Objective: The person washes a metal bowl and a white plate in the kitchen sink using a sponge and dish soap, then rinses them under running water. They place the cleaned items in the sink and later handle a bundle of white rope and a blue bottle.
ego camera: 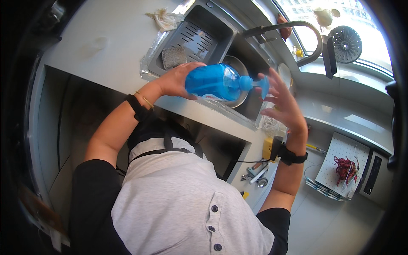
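Note:
A clear pump bottle of blue liquid [212,82] is tipped on its side over the front of the double sink, its pump head [264,86] pointing right. My left hand [178,78] grips the bottle around its base end. Beside the pump head, my right hand [282,102] has its fingers spread; whether a fingertip touches the pump cannot be told. Behind the bottle, a round metal bowl [244,99] sits in the right basin [251,60], partly hidden. A grey scouring sponge [174,57] lies in the left basin [220,41], near its front corner.
A gooseneck faucet [295,24] arches over the sink's back right. A crumpled cloth [164,19] lies at the left rim. On the right are a yellow box [268,147], utensils [259,172], and dried red chillies [346,170] on a white perforated board [331,153].

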The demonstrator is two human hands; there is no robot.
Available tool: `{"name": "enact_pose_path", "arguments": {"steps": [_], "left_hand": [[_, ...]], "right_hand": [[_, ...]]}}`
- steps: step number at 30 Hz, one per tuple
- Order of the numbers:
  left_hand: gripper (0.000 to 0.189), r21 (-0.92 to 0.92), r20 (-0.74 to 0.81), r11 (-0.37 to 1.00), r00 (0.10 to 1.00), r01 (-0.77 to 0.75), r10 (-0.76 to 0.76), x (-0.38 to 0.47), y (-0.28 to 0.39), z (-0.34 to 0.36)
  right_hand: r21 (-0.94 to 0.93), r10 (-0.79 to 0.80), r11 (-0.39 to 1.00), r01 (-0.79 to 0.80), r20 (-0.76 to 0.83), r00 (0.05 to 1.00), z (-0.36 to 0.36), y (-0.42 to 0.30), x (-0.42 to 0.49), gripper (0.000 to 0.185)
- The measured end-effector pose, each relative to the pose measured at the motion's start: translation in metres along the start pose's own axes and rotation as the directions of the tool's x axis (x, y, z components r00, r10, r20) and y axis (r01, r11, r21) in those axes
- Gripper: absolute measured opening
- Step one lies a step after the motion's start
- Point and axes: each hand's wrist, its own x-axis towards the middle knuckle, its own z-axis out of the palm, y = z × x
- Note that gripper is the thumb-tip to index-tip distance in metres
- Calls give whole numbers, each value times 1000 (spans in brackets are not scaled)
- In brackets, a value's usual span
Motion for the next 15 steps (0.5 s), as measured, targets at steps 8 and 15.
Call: {"name": "enact_pose_path", "arguments": {"steps": [8,15], "left_hand": [[102,30,63,1000,998,-3,2,1,-7,5],[98,48,-73,998,996,-43,46,0,-4,6]], "right_hand": [[321,-259,877,358,-312,914,68,57,50,38],[243,-191,867,436,-645,740,106,42,69,34]]}}
